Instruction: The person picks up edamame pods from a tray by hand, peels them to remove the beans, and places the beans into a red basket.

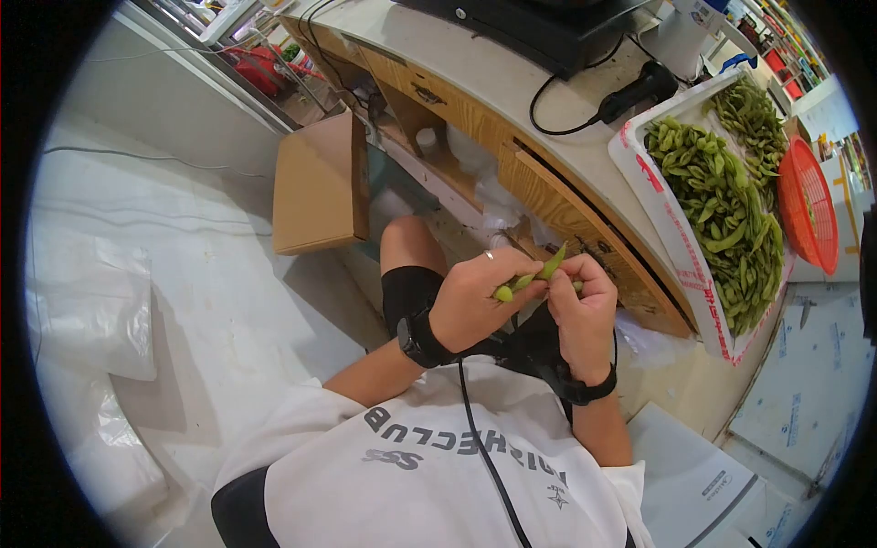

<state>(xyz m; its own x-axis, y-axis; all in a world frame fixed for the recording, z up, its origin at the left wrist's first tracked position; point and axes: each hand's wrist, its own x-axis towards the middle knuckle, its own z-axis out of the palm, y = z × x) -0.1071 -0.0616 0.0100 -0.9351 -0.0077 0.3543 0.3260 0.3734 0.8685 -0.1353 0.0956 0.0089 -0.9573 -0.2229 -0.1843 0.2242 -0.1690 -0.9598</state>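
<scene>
Above my lap, both hands are close together with green edamame pods [552, 263] between them. My left hand [480, 297], with a ring and a black watch, is closed around pods. One pod end sticks out below its fingers, and another pod points up between the hands. My right hand [583, 306], wearing a black wrist strap, pinches with its thumb and fingers at the pods; a bit of green shows by its fingers. To the right, a white foam tray [671, 242] with red print holds two piles of edamame pods [717, 215], some with stems.
A red plastic basket [808, 205] leans by the tray's right side. On the wooden counter [493, 114] lie a black handheld scanner [639, 91] and a black device [539, 27]. A cardboard box [320, 187] stands left of my knee. Clear plastic bags [91, 310] lie at far left.
</scene>
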